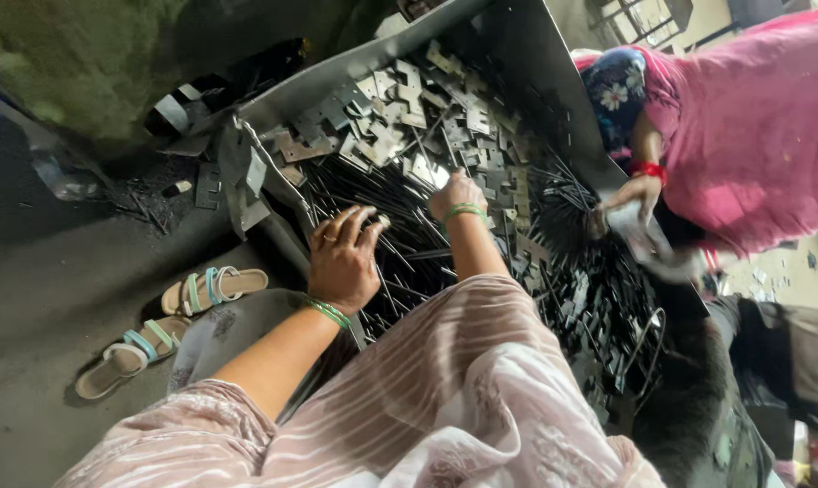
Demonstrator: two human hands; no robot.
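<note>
Sandals: a pair lies on the dark floor at far left, tan soles with pale blue-green straps, one above the other, well apart from the tray.

Loose scraps: a few flat metal pieces lie on the floor just outside the tray's left corner.

Tray: a big grey sheet-metal tray, tilted in my view, its raised wall running along the far edge; it carries everything I am working in.

My left hand: it rests palm down at the tray's near-left edge, on the dark rods. My fingers are spread and slightly curled, with a ring on one and green bangles at the wrist. I cannot tell whether anything is pinched under them.

Thin rods: a heap of dark, slim metal rods lies between my two hands and fans out toward the right edge.

My right hand: it reaches deeper into the tray, its back toward me, a green bangle at the wrist. My fingers curl down into the pile where rods meet plates; what they grip is hidden.

Flat plates: small notched grey metal plates are piled toward the far-left corner, just beyond my right hand.

Other person's hand: at the tray's right edge, from a pink garment, with a red bangle, closed on something pale I cannot make out.
</note>
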